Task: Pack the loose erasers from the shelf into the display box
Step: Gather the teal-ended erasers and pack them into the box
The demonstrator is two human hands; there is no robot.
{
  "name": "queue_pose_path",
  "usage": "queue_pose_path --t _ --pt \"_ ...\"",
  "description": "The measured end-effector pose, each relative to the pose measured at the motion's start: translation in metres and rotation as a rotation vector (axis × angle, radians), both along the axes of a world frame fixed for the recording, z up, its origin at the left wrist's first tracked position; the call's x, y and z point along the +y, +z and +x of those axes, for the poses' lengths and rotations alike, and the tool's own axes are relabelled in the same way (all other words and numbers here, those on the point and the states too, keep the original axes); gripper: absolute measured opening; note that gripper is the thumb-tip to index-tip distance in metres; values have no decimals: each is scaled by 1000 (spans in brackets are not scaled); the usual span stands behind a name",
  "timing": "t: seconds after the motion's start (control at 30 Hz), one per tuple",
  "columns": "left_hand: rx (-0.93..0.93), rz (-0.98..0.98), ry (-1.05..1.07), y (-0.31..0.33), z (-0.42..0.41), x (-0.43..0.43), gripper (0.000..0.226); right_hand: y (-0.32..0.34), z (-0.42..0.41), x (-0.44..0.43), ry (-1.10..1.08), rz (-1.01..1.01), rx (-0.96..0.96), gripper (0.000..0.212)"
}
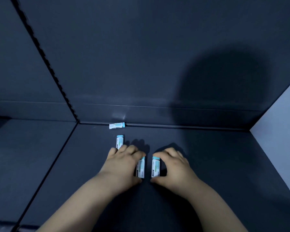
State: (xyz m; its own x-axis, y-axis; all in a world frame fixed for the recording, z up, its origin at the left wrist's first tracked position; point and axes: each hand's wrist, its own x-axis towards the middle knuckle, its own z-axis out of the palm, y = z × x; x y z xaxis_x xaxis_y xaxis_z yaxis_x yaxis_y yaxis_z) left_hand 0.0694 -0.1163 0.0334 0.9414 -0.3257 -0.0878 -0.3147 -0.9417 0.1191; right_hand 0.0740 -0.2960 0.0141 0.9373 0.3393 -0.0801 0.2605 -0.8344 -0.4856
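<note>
Erasers wear white printed sleeves with blue tips; left hand grips one, right hand grips another.

The left hand hides one eraser's left side; its print is unreadable; both forearms are cut off at 6 o'clock.

Dark shelf, four loose erasers
</note>
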Motion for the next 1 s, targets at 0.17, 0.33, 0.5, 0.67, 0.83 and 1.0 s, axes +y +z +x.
queue_pose_path --t 0.17,0.33,0.5,0.67,0.83,1.0 --pt "-114 -77 36 -1 -24 8 67 7 -14 18 60 55 -42 68" --pt "-185 -158 57 0 -48 43 67 13 -35 56 85 75 -69 72" --pt "-251 -156 14 0 -67 104 71 17 -56 113 82 81 -87 72" --pt "-374 -186 -34 0 -89 205 69 23 -83 212 65 112 -119 69" --pt "-365 -188 6 3 -115 309 75 30 -110 316 36 178 -128 69" --pt "-376 -177 39 8 -127 366 81 40 -120 371 67 185 -128 69"
